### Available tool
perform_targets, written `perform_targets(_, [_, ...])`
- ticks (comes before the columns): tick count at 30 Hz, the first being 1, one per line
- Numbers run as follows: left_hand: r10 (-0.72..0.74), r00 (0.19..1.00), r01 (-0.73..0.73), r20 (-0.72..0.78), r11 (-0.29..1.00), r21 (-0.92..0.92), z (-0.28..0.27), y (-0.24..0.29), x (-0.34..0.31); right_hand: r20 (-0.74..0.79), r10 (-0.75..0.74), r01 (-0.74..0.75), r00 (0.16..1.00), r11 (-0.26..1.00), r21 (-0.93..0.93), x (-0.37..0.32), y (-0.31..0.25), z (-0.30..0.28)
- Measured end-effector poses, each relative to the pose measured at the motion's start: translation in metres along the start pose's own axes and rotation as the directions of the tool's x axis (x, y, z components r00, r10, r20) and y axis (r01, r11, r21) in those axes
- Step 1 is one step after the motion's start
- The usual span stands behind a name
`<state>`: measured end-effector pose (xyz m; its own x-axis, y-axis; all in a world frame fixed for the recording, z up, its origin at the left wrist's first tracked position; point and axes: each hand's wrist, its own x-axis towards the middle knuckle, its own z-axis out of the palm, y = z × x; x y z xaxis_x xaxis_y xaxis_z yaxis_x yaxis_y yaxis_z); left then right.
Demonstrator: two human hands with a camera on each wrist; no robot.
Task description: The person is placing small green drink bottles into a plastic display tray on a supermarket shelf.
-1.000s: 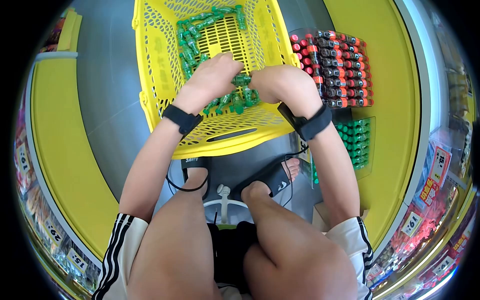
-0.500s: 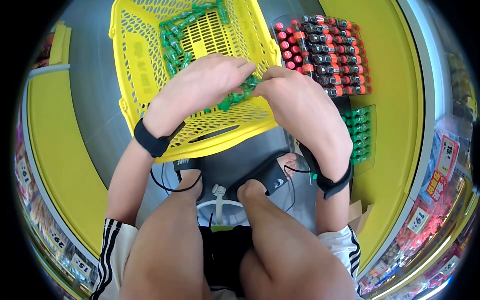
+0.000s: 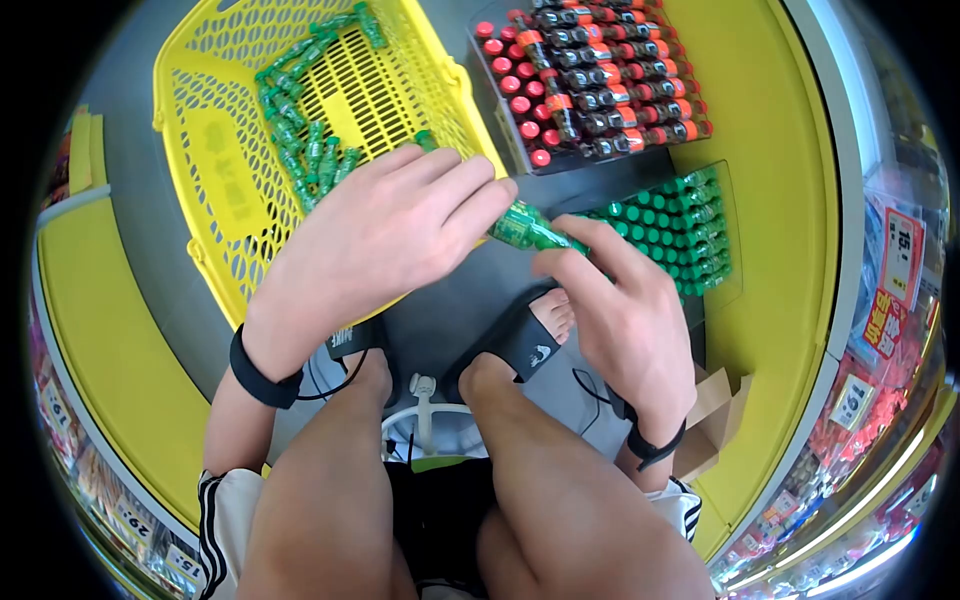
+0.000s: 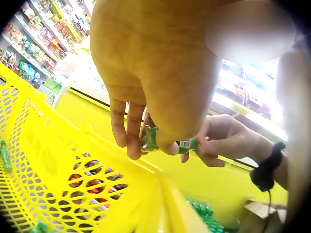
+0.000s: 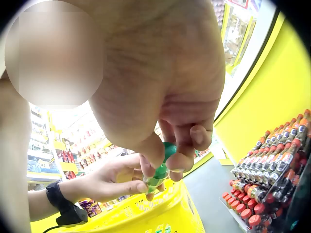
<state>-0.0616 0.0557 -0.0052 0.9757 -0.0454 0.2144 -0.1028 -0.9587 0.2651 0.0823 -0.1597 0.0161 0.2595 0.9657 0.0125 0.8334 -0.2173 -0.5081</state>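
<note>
Both hands hold one small green plastic bottle (image 3: 527, 226) between them, over the basket's right front side in the head view. My left hand (image 3: 385, 225) grips its body near the base, thumb and fingertips on opposite sides in the left wrist view. At the other end, my right hand (image 3: 632, 320) pinches the green cap (image 5: 169, 149) between thumb and fingers. Several similar green bottles (image 3: 288, 110) lie along the sides inside a yellow perforated basket (image 3: 218, 190). The left forearm and hand cover the basket's near part in the head view.
Right of the basket, dark cola bottles (image 3: 605, 97) with red caps lie stacked in a clear bin. Nearer stands a clear bin of green-capped bottles (image 3: 655, 228), and an open cardboard box (image 3: 712, 420) sits beside the yellow shelf base (image 3: 790, 300).
Both hands have risen out of the basket and moved right with the green bottle, which now shows between them. The view has shifted, so the basket lies further left.
</note>
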Motion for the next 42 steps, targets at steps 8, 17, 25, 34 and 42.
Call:
perform_targets(8, [0.142, 0.989, -0.145, -0.033, 0.982, -0.121, 0.02, 0.044, 0.056, -0.164, 0.312, -0.276, 0.936, 0.938, 0.211, -0.06, 0.027, 0.0])
perform_targets(17, [0.235, 0.97, -0.228, 0.054, 0.967, -0.112, 0.075, 0.093, 0.113, -0.28, 0.475, -0.439, 0.834, 0.879, 0.184, -0.117, 0.063, 0.009])
perform_targets(25, [0.373, 0.925, -0.316, 0.074, 0.862, -0.396, 0.129, 0.129, 0.171, -0.299, 0.797, -0.739, 0.524, 0.6, 0.306, -0.154, 0.094, 0.031])
perform_targets(34, [0.39, 0.919, -0.291, 0.067, 0.781, -0.552, 0.208, 0.163, 0.206, -0.347, 0.91, -0.781, 0.226, 0.382, 0.495, -0.169, 0.116, 0.038])
perform_targets(42, [0.541, 0.84, -0.442, 0.044, 0.729, -0.523, 0.254, 0.186, 0.232, -0.484, 0.855, -0.842, 0.187, 0.393, 0.37, -0.172, 0.147, 0.048])
